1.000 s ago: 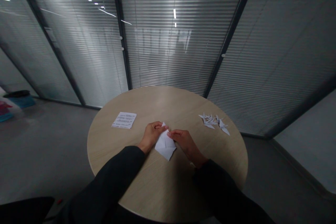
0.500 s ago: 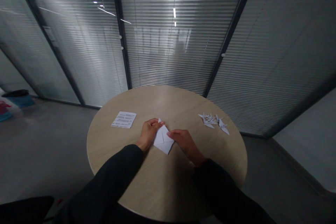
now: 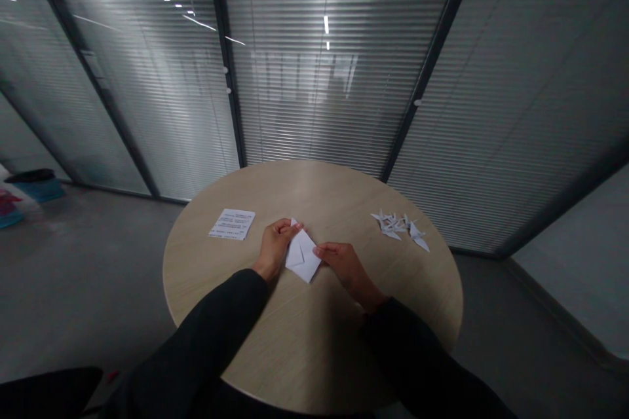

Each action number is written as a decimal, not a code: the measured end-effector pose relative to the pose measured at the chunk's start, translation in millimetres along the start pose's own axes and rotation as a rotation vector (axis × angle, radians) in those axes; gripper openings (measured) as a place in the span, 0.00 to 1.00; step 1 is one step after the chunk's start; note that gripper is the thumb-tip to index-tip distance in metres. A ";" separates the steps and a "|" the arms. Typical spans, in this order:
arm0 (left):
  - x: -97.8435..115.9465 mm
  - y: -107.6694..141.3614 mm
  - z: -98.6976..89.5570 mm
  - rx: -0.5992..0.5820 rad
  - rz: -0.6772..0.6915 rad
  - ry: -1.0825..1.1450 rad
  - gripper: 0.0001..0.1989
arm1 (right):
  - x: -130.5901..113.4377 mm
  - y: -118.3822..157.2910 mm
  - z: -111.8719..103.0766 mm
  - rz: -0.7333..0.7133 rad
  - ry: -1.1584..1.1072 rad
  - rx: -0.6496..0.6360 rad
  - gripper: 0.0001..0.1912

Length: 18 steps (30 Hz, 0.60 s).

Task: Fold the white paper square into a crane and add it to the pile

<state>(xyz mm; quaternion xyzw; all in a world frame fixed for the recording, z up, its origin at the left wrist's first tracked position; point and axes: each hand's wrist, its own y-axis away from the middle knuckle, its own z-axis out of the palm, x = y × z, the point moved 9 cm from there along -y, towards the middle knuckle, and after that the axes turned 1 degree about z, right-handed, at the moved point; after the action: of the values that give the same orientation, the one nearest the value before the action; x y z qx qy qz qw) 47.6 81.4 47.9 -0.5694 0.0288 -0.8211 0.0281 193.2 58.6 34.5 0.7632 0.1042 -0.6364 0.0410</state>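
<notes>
A small folded white paper (image 3: 304,260) lies tilted between my hands over the middle of the round table. My left hand (image 3: 276,245) pinches its upper left corner between thumb and fingers. On the other side, the thumb and fingertips of my right hand (image 3: 344,266) are closed on the paper's right corner. A folded flap shows on the left half of the paper, and its right half looks smooth. The fingers under the paper are hidden.
The round wooden table (image 3: 304,190) holds a stack of printed paper squares (image 3: 232,224) at the left and several folded paper figures (image 3: 392,224) at the right. Glass panels with blinds stand behind. A blue bin (image 3: 38,186) is on the floor at far left.
The paper has shifted slightly left and up with my left hand. Its right flap no longer shows as before; one flap now shows on the left. My right hand has barely moved.
</notes>
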 end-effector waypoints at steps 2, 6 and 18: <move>1.2 -1.1 -2.3 0.015 0.006 0.006 0.19 | 1.3 -0.7 2.7 -0.019 -0.023 -0.022 0.17; 3.1 -3.4 -6.7 0.043 0.028 0.025 0.19 | 8.9 -2.8 1.9 -0.020 0.016 -0.028 0.17; -0.3 -2.7 -3.9 0.027 -0.006 0.023 0.20 | 4.3 -1.3 3.1 -0.082 0.024 -0.018 0.17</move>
<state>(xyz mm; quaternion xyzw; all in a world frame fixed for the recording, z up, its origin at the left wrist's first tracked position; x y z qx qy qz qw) 44.0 84.2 46.5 -0.5595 0.0163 -0.8280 0.0328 190.7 59.7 29.9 0.7653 0.1415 -0.6276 0.0207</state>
